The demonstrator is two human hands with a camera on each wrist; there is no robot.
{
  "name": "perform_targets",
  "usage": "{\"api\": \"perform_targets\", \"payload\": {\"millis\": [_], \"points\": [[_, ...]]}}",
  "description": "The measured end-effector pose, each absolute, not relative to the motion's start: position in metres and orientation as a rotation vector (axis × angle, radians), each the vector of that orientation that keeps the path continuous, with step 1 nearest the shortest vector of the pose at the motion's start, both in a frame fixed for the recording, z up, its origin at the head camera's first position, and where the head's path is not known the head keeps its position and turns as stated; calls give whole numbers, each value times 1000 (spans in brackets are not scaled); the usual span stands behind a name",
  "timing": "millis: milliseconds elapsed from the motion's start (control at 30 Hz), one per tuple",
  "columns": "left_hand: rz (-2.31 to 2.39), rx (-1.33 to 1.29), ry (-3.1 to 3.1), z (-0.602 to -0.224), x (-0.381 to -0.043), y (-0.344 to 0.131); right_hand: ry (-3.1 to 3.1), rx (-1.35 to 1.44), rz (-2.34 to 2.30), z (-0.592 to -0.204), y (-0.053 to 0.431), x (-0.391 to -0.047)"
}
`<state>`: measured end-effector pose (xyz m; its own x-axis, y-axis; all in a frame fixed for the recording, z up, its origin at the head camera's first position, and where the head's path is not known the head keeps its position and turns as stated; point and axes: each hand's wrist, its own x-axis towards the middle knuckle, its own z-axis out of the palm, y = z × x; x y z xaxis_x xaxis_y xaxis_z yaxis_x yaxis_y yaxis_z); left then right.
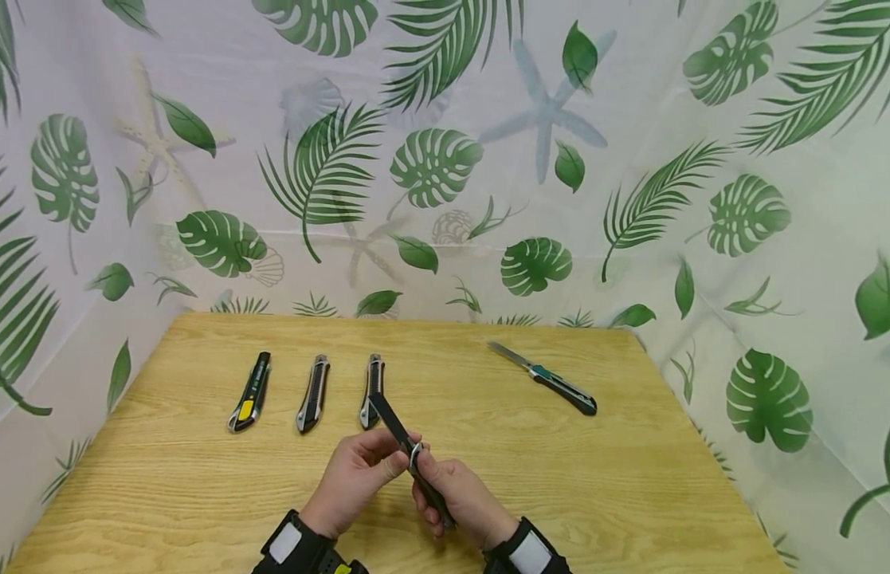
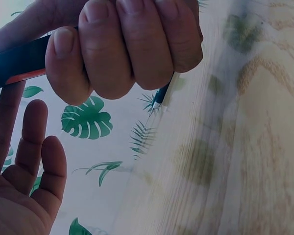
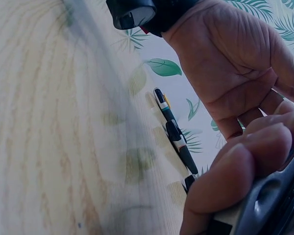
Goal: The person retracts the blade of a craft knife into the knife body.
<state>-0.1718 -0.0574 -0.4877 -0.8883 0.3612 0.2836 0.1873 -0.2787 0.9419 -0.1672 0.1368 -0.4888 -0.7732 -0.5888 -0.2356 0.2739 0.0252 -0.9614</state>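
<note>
My right hand [image 1: 462, 494] grips the black handle of a utility knife [image 1: 390, 418], its long dark blade standing out toward the upper left. With thumb and forefinger my left hand [image 1: 354, 470] pinches the knife's middle, by the silvery front of the handle. The other left fingers [image 2: 54, 166] hang loosely curled below the handle in the left wrist view, and the right fingers wrap round it, showing an orange-red strip. Behind the blade tip lies a silver-and-black utility knife [image 1: 374, 379], partly covered; whether they touch I cannot tell.
On the wooden table [image 1: 631, 486], another silver-and-black utility knife [image 1: 313, 395] and a black one with a yellow part [image 1: 251, 395] lie at left. A teal-and-black knife [image 1: 562, 389] lies at right, blade out. Leaf-patterned cloth [image 1: 459, 215] hangs behind and at the sides.
</note>
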Motion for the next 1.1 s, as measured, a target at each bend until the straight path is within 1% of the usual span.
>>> {"api": "perform_targets", "payload": {"millis": [400, 1100], "points": [[2344, 672, 1819, -488, -172, -56, 1767, -231, -1791, -488, 135, -166], [2415, 669, 1698, -492, -173, -57, 1864, -183, -1756, -490, 133, -165]]}}
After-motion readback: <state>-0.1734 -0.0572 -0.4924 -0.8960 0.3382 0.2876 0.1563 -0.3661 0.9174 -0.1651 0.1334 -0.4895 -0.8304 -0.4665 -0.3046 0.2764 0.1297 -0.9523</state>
